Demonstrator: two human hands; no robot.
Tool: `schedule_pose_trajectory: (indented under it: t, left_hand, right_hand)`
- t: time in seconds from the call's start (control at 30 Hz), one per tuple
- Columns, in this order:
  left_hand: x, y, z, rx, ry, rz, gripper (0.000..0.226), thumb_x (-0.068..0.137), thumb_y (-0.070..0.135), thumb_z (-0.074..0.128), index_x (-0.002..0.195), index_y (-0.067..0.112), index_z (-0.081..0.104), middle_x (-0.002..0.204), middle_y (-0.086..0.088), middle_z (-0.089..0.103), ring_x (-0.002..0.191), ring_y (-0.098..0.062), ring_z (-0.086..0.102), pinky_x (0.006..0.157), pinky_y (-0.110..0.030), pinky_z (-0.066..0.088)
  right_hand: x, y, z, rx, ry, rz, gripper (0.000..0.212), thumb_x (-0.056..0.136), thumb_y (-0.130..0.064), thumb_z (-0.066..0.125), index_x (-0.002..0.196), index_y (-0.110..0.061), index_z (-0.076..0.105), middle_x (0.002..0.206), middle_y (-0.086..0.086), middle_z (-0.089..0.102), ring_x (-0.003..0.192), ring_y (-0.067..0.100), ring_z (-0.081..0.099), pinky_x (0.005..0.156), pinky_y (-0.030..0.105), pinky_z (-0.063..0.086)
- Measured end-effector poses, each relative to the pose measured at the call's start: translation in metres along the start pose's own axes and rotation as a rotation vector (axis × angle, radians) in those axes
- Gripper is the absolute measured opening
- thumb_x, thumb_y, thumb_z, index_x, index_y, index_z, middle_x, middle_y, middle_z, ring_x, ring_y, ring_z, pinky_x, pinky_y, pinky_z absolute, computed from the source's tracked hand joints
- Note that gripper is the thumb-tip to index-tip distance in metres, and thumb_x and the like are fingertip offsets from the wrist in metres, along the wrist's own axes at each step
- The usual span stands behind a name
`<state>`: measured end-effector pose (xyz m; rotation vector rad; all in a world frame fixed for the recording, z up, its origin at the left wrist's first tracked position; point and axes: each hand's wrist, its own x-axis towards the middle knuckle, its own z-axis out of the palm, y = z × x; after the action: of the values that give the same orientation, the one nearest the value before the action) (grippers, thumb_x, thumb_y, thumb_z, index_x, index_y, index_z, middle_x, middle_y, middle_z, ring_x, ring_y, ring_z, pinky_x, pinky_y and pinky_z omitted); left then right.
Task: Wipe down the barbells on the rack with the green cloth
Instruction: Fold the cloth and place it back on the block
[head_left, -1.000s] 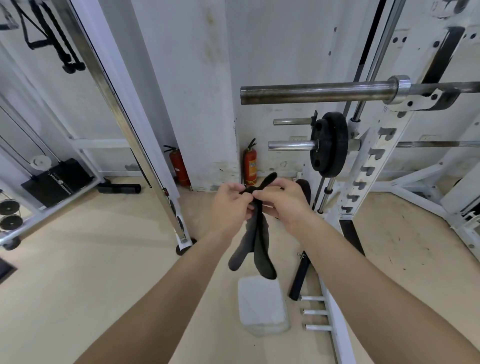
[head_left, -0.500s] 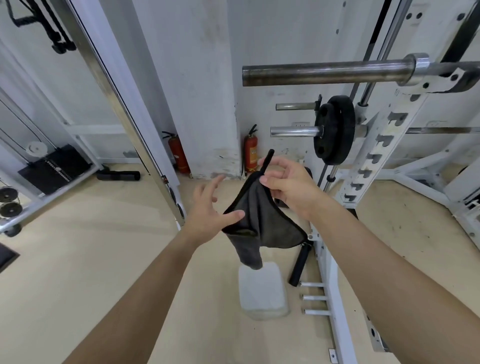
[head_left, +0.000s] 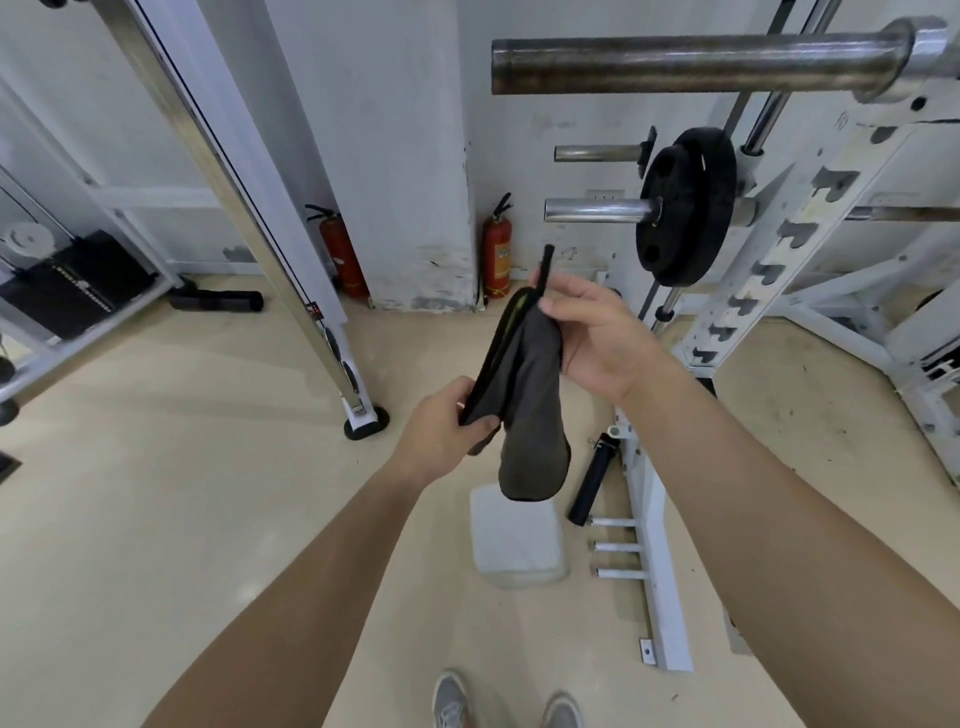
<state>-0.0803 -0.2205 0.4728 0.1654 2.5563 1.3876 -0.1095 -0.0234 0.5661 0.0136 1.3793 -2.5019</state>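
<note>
A dark olive-green cloth (head_left: 530, 405) with a black edge and loop hangs folded between my hands in front of me. My right hand (head_left: 597, 338) pinches its top corner by the loop. My left hand (head_left: 447, 431) grips its lower left edge. A steel barbell (head_left: 696, 65) rests on the white rack (head_left: 810, 208) at the upper right, above and beyond my hands. A second bar (head_left: 597, 210) lower down carries a black weight plate (head_left: 685, 208). Neither hand touches a bar.
A chrome slanted post (head_left: 249, 218) with a black foot stands to the left. Two red fire extinguishers (head_left: 496, 249) lean by the white pillar. A pale block (head_left: 514, 540) and a black handle (head_left: 592, 478) lie on the beige floor beside the rack's base. My shoes show at the bottom.
My left hand has closed on the cloth's lower edge after hovering open beside it. The cloth now hangs folded narrower. The view has tilted down, so the barbell sits higher.
</note>
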Motion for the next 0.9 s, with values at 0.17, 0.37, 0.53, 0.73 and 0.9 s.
schedule_pose_trajectory:
  t: [0.17,0.37,0.53,0.73,0.9]
  left_hand:
    - [-0.005,-0.024,-0.020,-0.023,0.029,-0.092,0.005,0.095,0.018,0.064,0.097,0.013,0.063,0.093,-0.009,0.069,0.085,-0.025,0.065,0.068,-0.026,0.049]
    - [0.000,0.013,-0.025,-0.725,0.127,-0.518,0.016,0.090,0.012,0.071,0.104,0.005,0.066,0.096,-0.014,0.070,0.073,-0.021,0.070,0.054,-0.021,0.056]
    - [-0.002,0.054,-0.001,-1.023,-0.015,-0.574,0.019,0.097,0.006,0.054,0.111,-0.002,0.063,0.089,-0.018,0.075,0.073,-0.025,0.076,0.058,-0.026,0.059]
    - [-0.020,0.049,-0.020,-1.038,-0.283,-0.500,0.041,0.094,-0.004,0.037,0.129,0.002,0.057,0.122,-0.016,0.069,0.112,-0.028,0.068,0.101,-0.040,0.050]
    - [-0.017,0.017,-0.024,-0.245,0.037,-0.243,0.033,0.085,0.018,0.076,0.116,0.019,0.064,0.111,0.000,0.069,0.097,-0.019,0.066,0.079,-0.031,0.049]
  right_hand:
    - [0.006,-0.029,-0.016,0.029,0.237,-0.127,0.029,0.092,0.008,0.048,0.111,-0.005,0.066,0.104,0.014,0.069,0.102,0.028,0.064,0.090,0.039,0.056]
    - [-0.003,0.005,-0.032,-0.290,0.634,-0.032,0.034,0.077,0.005,0.074,0.107,-0.010,0.065,0.101,0.014,0.071,0.094,0.030,0.071,0.085,0.044,0.060]
    - [-0.032,0.067,-0.003,-0.540,0.365,-0.066,0.031,0.080,0.011,0.072,0.100,-0.012,0.063,0.080,0.004,0.069,0.074,0.007,0.067,0.074,0.021,0.054]
    - [-0.041,0.073,-0.023,-0.704,0.122,-0.074,0.060,0.077,0.007,0.079,0.128,-0.016,0.057,0.112,0.009,0.070,0.103,0.009,0.068,0.092,0.020,0.053]
    - [-0.019,0.062,-0.037,-0.686,0.107,-0.048,0.048,0.084,0.010,0.070,0.119,-0.022,0.063,0.095,0.015,0.074,0.093,0.014,0.073,0.091,0.030,0.054]
